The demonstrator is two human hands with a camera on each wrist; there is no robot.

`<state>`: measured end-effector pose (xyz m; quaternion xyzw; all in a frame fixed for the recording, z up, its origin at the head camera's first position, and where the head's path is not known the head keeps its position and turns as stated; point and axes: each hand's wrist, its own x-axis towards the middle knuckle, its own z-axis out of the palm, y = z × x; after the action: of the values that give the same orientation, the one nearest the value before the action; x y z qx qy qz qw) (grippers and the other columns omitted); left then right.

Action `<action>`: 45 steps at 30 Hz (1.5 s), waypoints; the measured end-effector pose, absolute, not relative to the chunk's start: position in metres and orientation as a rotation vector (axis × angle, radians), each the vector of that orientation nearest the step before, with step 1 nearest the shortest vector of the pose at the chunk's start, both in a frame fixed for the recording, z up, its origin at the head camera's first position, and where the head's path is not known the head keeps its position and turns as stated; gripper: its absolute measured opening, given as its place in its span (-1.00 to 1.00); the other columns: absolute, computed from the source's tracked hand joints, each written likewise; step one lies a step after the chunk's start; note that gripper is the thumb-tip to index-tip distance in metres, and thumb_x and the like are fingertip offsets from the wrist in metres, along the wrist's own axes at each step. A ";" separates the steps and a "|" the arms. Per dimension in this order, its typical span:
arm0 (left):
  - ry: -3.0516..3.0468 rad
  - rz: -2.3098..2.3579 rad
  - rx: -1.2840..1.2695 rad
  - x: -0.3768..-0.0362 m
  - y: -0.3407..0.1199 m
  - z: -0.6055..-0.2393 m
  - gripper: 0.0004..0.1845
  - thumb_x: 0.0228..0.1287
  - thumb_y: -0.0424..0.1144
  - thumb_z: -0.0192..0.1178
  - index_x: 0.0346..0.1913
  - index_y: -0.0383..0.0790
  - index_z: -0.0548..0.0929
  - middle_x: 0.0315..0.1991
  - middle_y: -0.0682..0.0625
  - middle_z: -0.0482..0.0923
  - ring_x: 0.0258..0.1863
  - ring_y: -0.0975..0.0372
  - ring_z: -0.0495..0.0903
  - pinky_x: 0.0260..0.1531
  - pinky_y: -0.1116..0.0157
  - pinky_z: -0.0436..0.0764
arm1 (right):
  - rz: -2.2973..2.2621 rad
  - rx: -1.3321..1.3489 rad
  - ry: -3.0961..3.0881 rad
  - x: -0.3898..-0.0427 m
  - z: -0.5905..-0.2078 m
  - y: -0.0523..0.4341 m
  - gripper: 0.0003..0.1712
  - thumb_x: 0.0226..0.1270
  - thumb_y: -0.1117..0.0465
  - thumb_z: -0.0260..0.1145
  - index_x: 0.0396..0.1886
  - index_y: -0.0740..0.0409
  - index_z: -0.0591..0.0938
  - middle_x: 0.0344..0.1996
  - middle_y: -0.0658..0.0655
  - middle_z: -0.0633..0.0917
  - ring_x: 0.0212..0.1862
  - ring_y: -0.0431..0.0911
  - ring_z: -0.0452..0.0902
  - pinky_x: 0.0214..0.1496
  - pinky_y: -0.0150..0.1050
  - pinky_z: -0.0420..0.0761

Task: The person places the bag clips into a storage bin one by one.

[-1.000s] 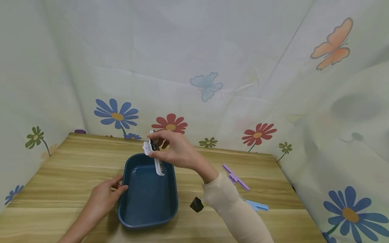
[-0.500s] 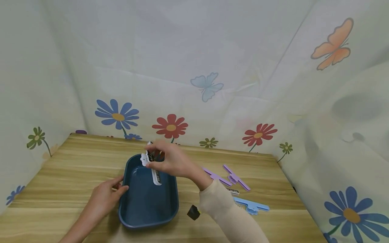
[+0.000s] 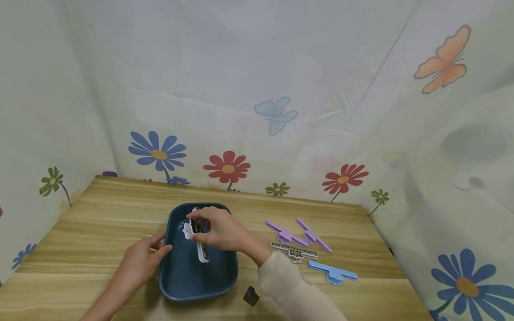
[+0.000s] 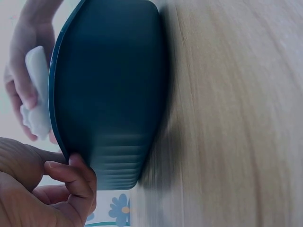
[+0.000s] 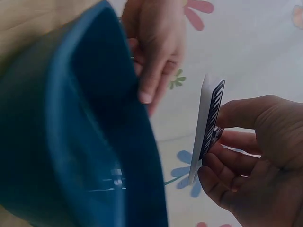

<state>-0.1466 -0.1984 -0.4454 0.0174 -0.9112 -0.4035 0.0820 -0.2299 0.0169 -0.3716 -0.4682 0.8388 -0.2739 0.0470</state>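
Observation:
A deep blue basin [image 3: 196, 281] stands on the table, and my left hand [image 3: 142, 258] grips its left rim, thumb on the inside and fingers on the outer wall. Over the basin's opening my right hand [image 3: 221, 229] pinches a white clip [image 3: 202, 252] with a black piano-key pattern by its scalloped handle. In the right wrist view the clip [image 5: 207, 127] sits between thumb and fingers, apart from the basin's wall. The left wrist view shows the clip's plain white side [image 4: 40, 90] above the rim.
To the right lie two purple clips [image 3: 287, 234], a black-and-white patterned clip [image 3: 295, 252] and a light blue clip [image 3: 333, 272]. A small black object [image 3: 251, 296] is beside the right sleeve [image 3: 289, 285]. A flowered cloth [image 3: 281, 156] hangs behind the wooden table [image 3: 120, 209].
My right hand has lowered the white clip toward the basin's inside. The sleeve has shifted, uncovering clips on the right. My left hand stays on the rim.

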 end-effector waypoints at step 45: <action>-2.767 -1.245 0.049 -0.145 -0.199 -0.441 -0.45 0.42 -0.30 0.30 0.31 -0.62 0.49 -0.32 -0.04 0.63 -0.36 0.15 0.63 -0.55 0.30 0.42 | -0.502 -1.444 2.600 -0.222 -0.427 0.003 -0.50 0.42 0.07 0.45 0.27 0.18 0.67 0.05 0.05 0.73 0.02 -0.25 0.59 0.11 -0.48 0.49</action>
<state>-0.1449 -0.1992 -0.4407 0.0162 -0.9105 -0.4096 0.0536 -0.2217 0.0027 -0.4267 -0.4778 0.8603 -0.1661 0.0628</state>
